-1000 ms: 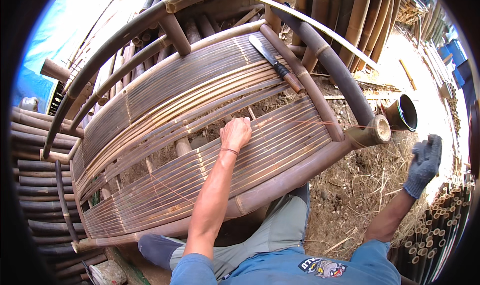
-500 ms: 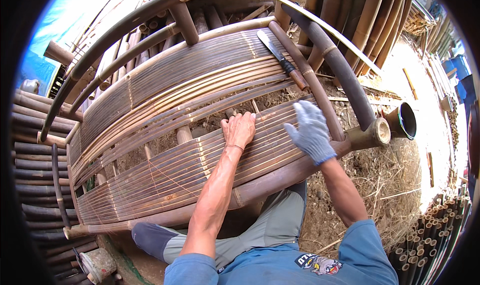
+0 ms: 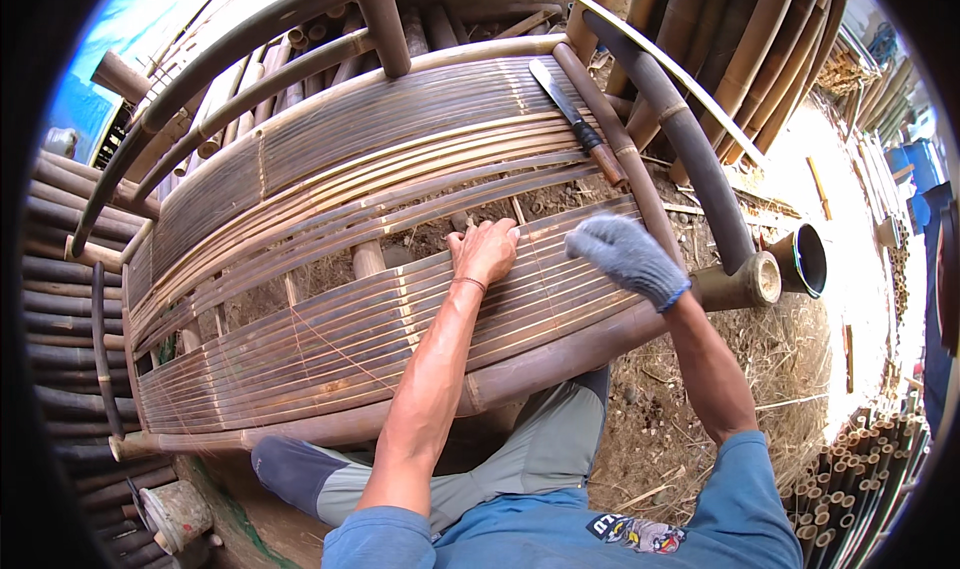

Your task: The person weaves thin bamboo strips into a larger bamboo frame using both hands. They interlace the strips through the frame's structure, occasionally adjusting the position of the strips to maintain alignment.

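A bamboo bench seat (image 3: 300,349) made of thin dark slats lies across my lap, with an open gap between its near and far slat groups. My bare left hand (image 3: 486,252) has its fingers curled over the far edge of the near slats (image 3: 540,269), beside that gap. Just above the right end of these slats, my right hand (image 3: 628,256) wears a grey knitted glove; its fingers are folded in and nothing shows in them. A knife (image 3: 577,119) with a dark and brown handle rests on the far slats. Thin reddish string (image 3: 330,341) crosses the near slats.
Curved bamboo rails (image 3: 240,59) rise at the bench's back, and a dark curved armrest (image 3: 690,139) at its right. A black cup-like container (image 3: 803,259) is beside the front rail's end. Cut bamboo poles (image 3: 75,309) are stacked left; a dirty bucket (image 3: 178,517) stands lower left.
My gloved right hand has gone from spread fingers to folded ones, staying near the right end of the slats. My left hand keeps its place on the slat edge. The view has shifted slightly.
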Demonstrator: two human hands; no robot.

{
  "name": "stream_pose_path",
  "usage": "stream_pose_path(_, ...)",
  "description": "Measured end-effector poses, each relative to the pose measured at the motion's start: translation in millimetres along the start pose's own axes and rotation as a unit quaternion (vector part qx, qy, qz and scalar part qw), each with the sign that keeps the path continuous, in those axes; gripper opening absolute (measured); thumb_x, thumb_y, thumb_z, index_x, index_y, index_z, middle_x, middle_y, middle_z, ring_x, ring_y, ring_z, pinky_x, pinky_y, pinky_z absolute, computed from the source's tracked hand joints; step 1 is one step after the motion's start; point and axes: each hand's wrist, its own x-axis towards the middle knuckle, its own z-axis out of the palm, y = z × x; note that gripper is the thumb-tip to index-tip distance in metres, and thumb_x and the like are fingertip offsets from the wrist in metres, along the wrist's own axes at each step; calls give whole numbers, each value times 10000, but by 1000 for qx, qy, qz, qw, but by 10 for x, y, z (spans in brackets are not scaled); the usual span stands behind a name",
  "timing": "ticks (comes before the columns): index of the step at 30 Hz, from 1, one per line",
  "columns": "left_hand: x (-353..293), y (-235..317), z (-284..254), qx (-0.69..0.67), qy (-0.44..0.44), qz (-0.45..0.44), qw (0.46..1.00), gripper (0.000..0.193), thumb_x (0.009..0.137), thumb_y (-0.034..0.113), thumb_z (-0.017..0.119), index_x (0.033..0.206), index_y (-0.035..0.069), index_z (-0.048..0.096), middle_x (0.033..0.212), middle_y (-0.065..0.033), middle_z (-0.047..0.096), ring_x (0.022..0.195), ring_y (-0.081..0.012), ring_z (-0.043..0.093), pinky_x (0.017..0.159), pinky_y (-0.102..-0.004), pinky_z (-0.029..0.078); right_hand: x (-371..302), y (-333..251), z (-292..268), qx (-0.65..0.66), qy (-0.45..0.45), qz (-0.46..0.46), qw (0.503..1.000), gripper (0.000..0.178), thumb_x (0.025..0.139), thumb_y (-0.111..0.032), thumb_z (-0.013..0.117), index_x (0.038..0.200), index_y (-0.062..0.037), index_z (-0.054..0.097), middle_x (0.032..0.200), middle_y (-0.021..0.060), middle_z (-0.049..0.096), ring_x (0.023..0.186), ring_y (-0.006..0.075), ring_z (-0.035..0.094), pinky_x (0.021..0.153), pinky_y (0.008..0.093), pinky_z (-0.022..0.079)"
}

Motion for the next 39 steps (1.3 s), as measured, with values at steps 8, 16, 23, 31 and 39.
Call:
stream_pose_path(8,-8,-33,3,-8,-1,-3,1000,324,1023,348,446,1068,159,705,1034,-158,703,1038,-371,635,910,-539,349,187,-286,-805,-49,71,-22,996,354,1054,-225,439,904,-10,675,891,173,724,595,257,639,569,403,538)
stream_pose_path(16,-24,-8,91,-6,9,5,1000,310,1017,354,463,1101,194,714,1084,-130,683,1097,-323,604,952,-543,337,-338,34,922,-169,135,-358,908,144,923,-141,506,835,-32,537,749,167,600,716,353,648,628,457,529)
stream_pose_path(23,11,-45,67,-49,104,62,991,216,961,265,577,1121,165,681,1074,-98,655,1082,-310,592,944,-513,362,-939,944,80,-281,-26,-48,958,218,951,-179,492,817,-42,596,804,188,657,758,367,667,664,459,523)
stream_pose_path(31,-135,-162,78,-89,202,238,946,267,871,64,651,1136,95,638,1089,-114,600,1066,-331,572,935,-436,467,-877,1305,205,-234,136,-27,962,272,983,-277,538,809,-86,621,774,143,651,728,358,656,666,455,531)
stream_pose_path(39,55,18,143,-56,204,245,946,296,869,83,653,1164,73,625,1119,-119,593,1056,-328,574,898,-437,489,-1704,929,191,242,268,284,888,201,948,-166,590,1074,-21,648,913,174,677,820,325,682,749,420,565)
